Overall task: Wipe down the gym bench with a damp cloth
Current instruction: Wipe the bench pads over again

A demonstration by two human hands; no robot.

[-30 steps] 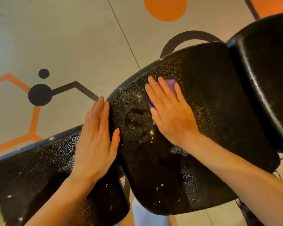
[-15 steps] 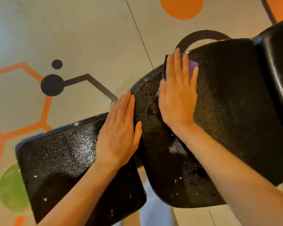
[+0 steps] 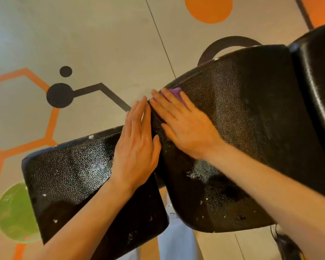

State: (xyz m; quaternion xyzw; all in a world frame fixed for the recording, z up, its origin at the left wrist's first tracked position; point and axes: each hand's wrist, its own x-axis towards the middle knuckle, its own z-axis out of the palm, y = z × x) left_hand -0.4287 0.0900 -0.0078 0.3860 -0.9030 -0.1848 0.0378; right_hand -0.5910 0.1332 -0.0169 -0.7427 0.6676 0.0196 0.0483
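Fingers (image 3: 165, 106) of the right hand (image 3: 188, 128) lie straight and close together, flat on a purple cloth (image 3: 175, 92) which shows only as a small patch past the fingertips, at the far left corner of the middle bench pad (image 3: 251, 119). Left hand (image 3: 137, 147) rests flat, fingers straight and together, on the right end of the lower bench pad (image 3: 69, 177), beside the gap between the two pads, apparently as a brace. A third, glossier pad (image 3: 319, 76) lies at the right edge of the view. Both textured pads glisten, and pale specks dot their near edges. Step in hand, as judged: wiping the middle pad, with the cloth at the corner of its stroke. Next move would call for a return sweep under steady flat pressure, probably towards the speckled near edge, with the cloth kept fully under the palm so that it does not slip off the pad's rim.
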